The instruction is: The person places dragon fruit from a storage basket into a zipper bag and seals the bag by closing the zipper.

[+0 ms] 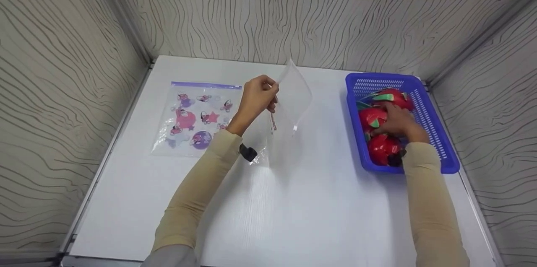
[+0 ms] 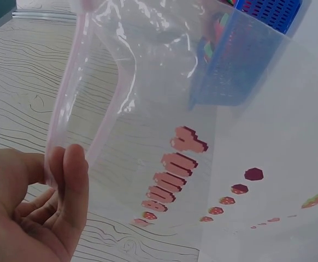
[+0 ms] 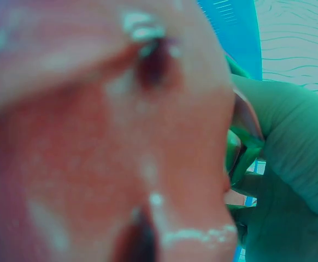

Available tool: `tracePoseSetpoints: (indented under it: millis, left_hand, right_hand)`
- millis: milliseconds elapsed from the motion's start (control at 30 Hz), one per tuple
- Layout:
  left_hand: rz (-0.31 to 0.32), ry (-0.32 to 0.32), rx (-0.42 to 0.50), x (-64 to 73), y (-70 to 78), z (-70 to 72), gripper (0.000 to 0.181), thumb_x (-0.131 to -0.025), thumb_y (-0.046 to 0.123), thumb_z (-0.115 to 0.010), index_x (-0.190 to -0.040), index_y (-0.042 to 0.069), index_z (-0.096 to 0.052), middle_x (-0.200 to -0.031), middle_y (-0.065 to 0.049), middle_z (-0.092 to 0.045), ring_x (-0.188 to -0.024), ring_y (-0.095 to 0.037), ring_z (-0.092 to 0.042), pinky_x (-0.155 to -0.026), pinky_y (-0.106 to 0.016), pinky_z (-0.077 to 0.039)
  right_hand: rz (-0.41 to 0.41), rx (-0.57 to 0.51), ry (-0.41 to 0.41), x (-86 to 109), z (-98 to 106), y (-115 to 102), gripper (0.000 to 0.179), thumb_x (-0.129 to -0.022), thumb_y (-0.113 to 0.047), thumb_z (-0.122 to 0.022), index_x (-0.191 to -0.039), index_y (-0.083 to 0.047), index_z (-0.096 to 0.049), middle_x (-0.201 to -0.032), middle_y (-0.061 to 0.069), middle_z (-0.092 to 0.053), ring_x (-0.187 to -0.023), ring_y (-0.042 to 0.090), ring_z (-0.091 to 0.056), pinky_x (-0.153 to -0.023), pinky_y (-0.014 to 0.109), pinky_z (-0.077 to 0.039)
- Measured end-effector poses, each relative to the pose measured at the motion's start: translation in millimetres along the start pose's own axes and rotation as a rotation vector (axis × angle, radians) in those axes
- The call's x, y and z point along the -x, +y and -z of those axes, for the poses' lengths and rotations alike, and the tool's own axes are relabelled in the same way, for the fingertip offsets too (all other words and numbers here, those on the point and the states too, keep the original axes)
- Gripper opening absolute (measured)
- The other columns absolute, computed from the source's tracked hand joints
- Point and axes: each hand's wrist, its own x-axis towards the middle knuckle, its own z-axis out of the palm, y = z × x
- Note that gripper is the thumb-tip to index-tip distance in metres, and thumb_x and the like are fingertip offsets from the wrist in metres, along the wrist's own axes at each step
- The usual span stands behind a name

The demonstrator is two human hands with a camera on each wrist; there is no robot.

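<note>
My left hand (image 1: 259,97) pinches the rim of a clear zip bag (image 1: 295,95) between thumb and fingers. The bag hangs upright over the table with its mouth parted. In the left wrist view, pink zip strips and pink "BUNNY" lettering (image 2: 170,169) show on it. Over at the right, my right hand (image 1: 400,122) reaches into a blue basket (image 1: 354,133), with thumb and fingers around a shiny red dragon fruit (image 1: 371,117) with green tips. More dragon fruits lie beside it; one (image 3: 104,164) fills the right wrist view, blurred.
A second clear bag (image 1: 191,112) with a purple zip and pink and purple cartoon prints lies flat on the left of the white table (image 1: 302,212). Wood-grain patterned panels (image 1: 235,11) enclose the table at the back and sides.
</note>
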Motion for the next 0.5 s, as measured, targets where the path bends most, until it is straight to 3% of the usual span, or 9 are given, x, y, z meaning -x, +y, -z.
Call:
tracePoseSetpoints:
  millis: [500]
  left_hand:
    - [0.005,-0.002,0.007,1.5,0.3,1.0,0.015,-0.105,0.011,-0.064,-0.111,-0.002,-0.069,-0.073,-0.006,-0.07,-0.051,-0.011,-0.063,-0.055,-0.029,-0.063]
  right_hand:
    - [0.031,0.031,0.097,3.2,-2.5,-1.4,0.11,-0.083,-0.041,-0.09,-0.159,0.004,-0.024,-0.155,0.036,-0.034,-0.144,0.06,-0.024,-0.118,0.082,-0.022]
